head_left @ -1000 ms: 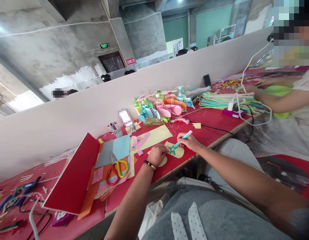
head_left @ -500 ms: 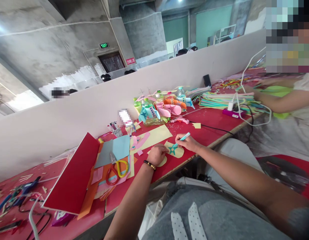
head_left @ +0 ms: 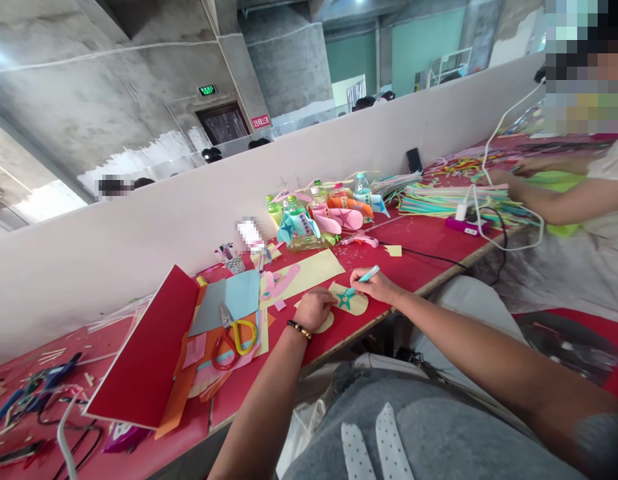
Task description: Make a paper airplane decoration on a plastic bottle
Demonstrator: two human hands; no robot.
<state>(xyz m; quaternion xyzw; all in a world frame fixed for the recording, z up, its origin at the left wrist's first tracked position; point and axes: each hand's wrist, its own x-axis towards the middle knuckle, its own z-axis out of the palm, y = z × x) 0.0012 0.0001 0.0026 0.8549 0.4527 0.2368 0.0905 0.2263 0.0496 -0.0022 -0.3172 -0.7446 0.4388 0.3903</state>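
My right hand (head_left: 375, 285) is closed round a teal marker pen (head_left: 369, 273), its tip on a pale yellow paper cutout (head_left: 357, 305). A teal star (head_left: 345, 298) with a pale centre is drawn on that cutout, which has a rounded end. My left hand (head_left: 315, 308) has its fingers bent and pressed together at the cutout's left edge. Partly under this hand lies another pale yellow piece (head_left: 327, 325). To the left rest scissors (head_left: 233, 342) with one red and one yellow handle, on coloured paper scraps.
Behind my hands stand several bottles (head_left: 293, 217) wrapped in coloured paper, with a pink glue gun (head_left: 363, 240) before them. A red board (head_left: 143, 353) leans at the left. Another person's arm (head_left: 553, 200) is at the right, near paper strips (head_left: 439, 200) and a purple power strip (head_left: 469, 227).
Both my hands and the marker pen stay almost where they were. The co-worker at the right has shifted slightly.
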